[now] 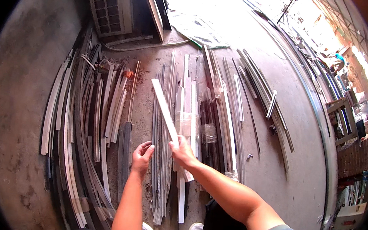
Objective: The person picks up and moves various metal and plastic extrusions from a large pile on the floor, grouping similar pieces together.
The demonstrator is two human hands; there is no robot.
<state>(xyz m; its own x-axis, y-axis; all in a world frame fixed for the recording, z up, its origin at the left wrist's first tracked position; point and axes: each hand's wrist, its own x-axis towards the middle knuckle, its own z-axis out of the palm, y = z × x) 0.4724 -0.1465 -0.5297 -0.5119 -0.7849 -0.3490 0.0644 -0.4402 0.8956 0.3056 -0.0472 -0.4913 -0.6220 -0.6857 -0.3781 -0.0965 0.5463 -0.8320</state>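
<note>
A white, straight metal profile (163,106) is gripped near its lower part by my right hand (182,152). It slants up to the left over the bundles on the floor, and its short lower end shows below my wrist. My left hand (142,156) hovers just left of it, fingers loosely bent and apart from the thumb, with nothing visible in it. Under my hands lie thin grey profiles (158,156) and a white bundle wrapped in clear film (186,119). A loose white profile (181,202) points toward my shoes.
Long profiles (72,118) are piled along the left wall. Dark film-wrapped lengths (211,130) lie right of centre, and more metal bars (267,94) farther right. A gridded panel (108,5) leans at the back. At the far right are a wooden frame (343,122) and a person (338,62).
</note>
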